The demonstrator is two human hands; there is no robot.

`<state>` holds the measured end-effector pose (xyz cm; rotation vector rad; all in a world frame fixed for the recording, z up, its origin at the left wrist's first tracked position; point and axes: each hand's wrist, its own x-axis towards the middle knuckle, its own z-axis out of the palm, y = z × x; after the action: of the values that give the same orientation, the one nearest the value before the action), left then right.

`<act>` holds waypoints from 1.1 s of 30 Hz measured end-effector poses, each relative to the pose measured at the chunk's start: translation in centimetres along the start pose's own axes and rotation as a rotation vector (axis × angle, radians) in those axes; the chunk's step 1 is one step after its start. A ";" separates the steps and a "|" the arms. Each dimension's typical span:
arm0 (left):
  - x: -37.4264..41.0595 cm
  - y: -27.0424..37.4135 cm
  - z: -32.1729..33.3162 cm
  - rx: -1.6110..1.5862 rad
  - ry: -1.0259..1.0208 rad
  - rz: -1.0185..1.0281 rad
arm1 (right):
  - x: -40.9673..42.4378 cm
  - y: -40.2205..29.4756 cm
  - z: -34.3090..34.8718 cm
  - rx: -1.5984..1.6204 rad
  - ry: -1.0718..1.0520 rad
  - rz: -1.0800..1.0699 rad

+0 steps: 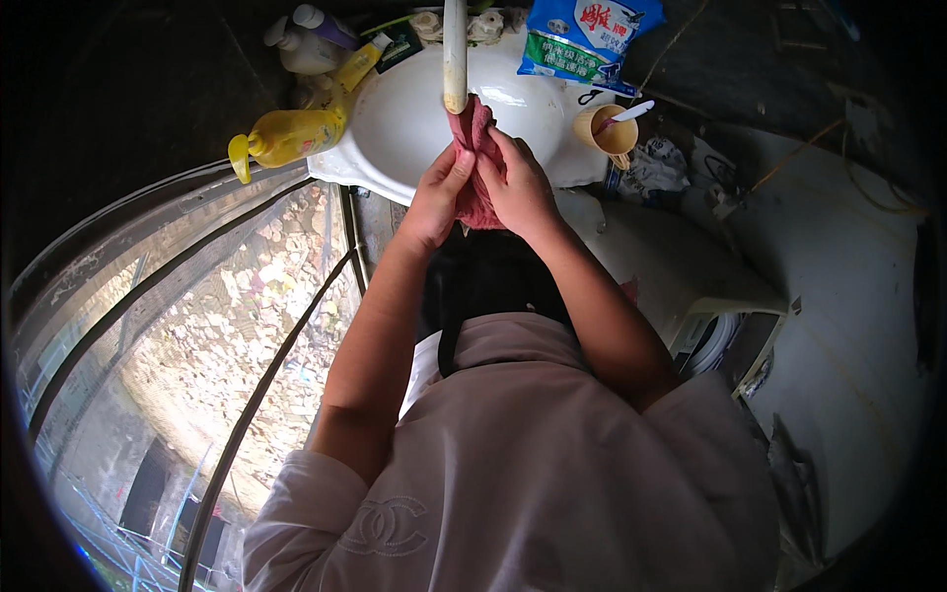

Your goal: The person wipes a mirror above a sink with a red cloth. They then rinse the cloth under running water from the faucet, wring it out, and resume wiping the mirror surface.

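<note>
A reddish-pink cloth (477, 196) hangs bunched between my two hands over the near part of a white washbasin (399, 111). My left hand (436, 192) grips its left side, thumb on top, and my right hand (519, 181) pinches its right side with the fingers near its upper part. The cloth's top end reaches the mouth of a whitish pipe spout (455, 66) that comes down from the top of the view. Whether water runs from the spout cannot be told.
Yellow pump bottle (296, 138) lies on the basin's left rim, with a white pump bottle (311, 52) behind. At the right stand a blue detergent bag (584, 44) and a tan cup (590, 127) holding a white-handled brush. A mesh-covered window (244, 311) is at the left.
</note>
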<state>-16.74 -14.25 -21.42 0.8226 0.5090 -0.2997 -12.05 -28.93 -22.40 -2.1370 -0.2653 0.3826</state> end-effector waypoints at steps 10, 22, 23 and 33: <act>0.0 1.5 -2.5 -0.228 0.056 -0.018 | 1.6 4.2 -0.8 0.442 0.160 0.298; -1.0 0.5 -2.8 -0.088 0.011 0.021 | -1.1 -0.3 0.8 0.106 0.024 -0.121; -1.1 0.4 -3.0 -0.035 0.023 0.030 | -1.1 0.1 0.4 0.084 -0.008 -0.122; -1.3 0.6 -3.5 -0.038 0.049 0.027 | -1.5 0.1 -2.9 -0.068 0.233 -0.085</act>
<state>-18.65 -11.07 -22.35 0.8011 0.5474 -0.2449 -12.35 -31.69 -20.68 -2.2047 -0.2363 0.0745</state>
